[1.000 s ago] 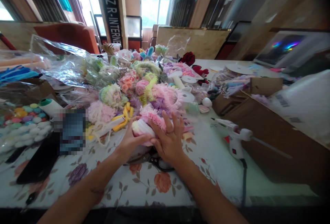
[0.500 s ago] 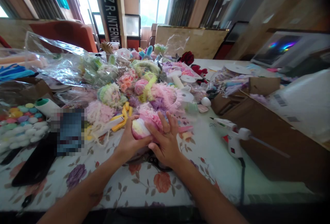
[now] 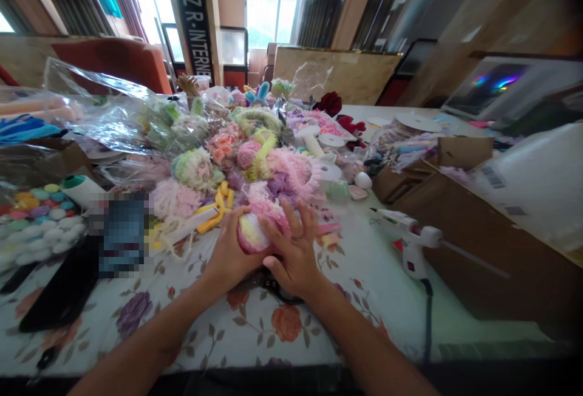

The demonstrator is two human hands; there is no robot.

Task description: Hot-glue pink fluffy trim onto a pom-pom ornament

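Between my hands is a round ball (image 3: 252, 233) covered in white, yellow and pink, which looks like soft yarn. My left hand (image 3: 231, 249) wraps round its left side, thumb along the lower front. Over its right side lies my right hand (image 3: 291, 244), fingers bent and slightly apart, a ring on one of them. Pink lacy trim (image 3: 264, 200) rises behind the ball and partly under my right fingers. Black-handled scissors, as far as they show (image 3: 273, 286), lie on the table beneath my hands.
A white hot glue gun (image 3: 412, 235) stands at right beside a cardboard box (image 3: 478, 262). Yarn, ribbon and trims (image 3: 296, 171) are heaped behind. At left lie coloured pom-poms (image 3: 50, 226), a thread cone (image 3: 82, 186) and a dark flat object (image 3: 59, 290). A floral cloth (image 3: 191, 323) covers the table.
The ball has turned a little and shifted slightly right, with more yellow showing. My left hand has moved with it and sits more upright. My right fingers have shifted slightly.
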